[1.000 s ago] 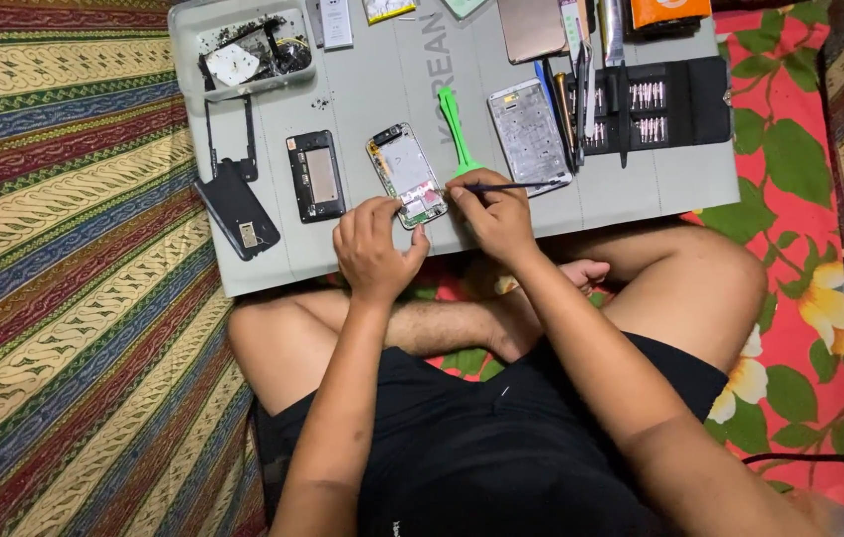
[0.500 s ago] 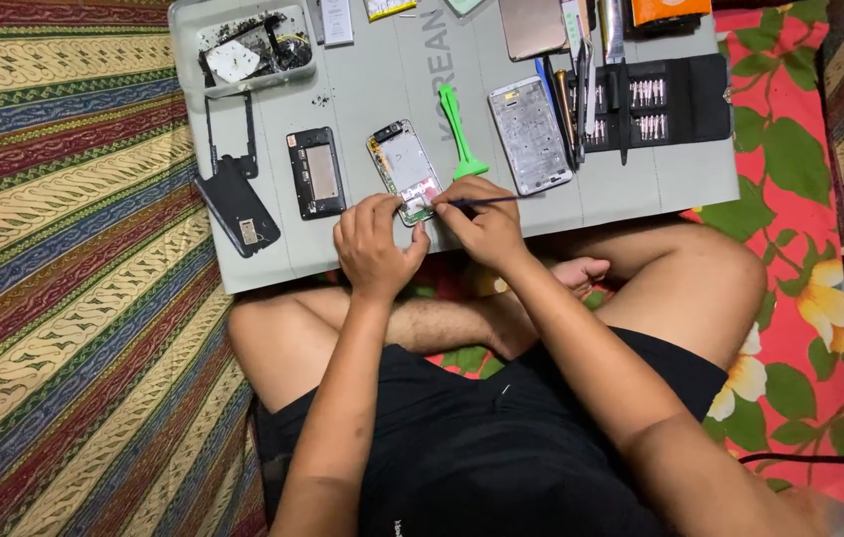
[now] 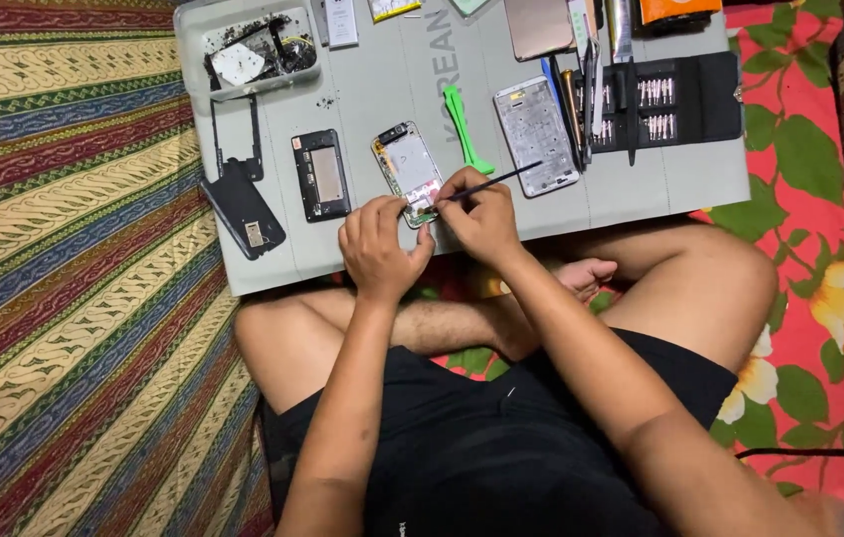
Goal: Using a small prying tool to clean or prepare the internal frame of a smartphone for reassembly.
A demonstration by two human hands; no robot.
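The person sits cross-legged with a grey work mat (image 3: 362, 249) laid across the knees. Near the mat's middle lies an opened phone (image 3: 408, 171), its back off and the insides showing. The left hand (image 3: 379, 249) rests at the phone's six o'clock end, fingers curled together and fingertips pressing on its lower corner to steady it. The right hand (image 3: 482, 217) sits just beside it at about three o'clock, fingers pinched tight on a thin dark tool (image 3: 494, 181). The tool's tip points down at the phone's lower edge and its free end slants away towards two o'clock.

Around the phone: a green pry tool (image 3: 464, 129) lies just beside it at two o'clock, and beyond that a silver phone frame (image 3: 536, 134). At nine o'clock lies a black phone frame (image 3: 320, 175), and farther the same way, at the mat's edge, a black back cover (image 3: 243, 209). At eleven o'clock a small tray (image 3: 261, 52) holds loose parts. At two o'clock, well apart, a black case of screwdriver bits (image 3: 675, 99) lies open.
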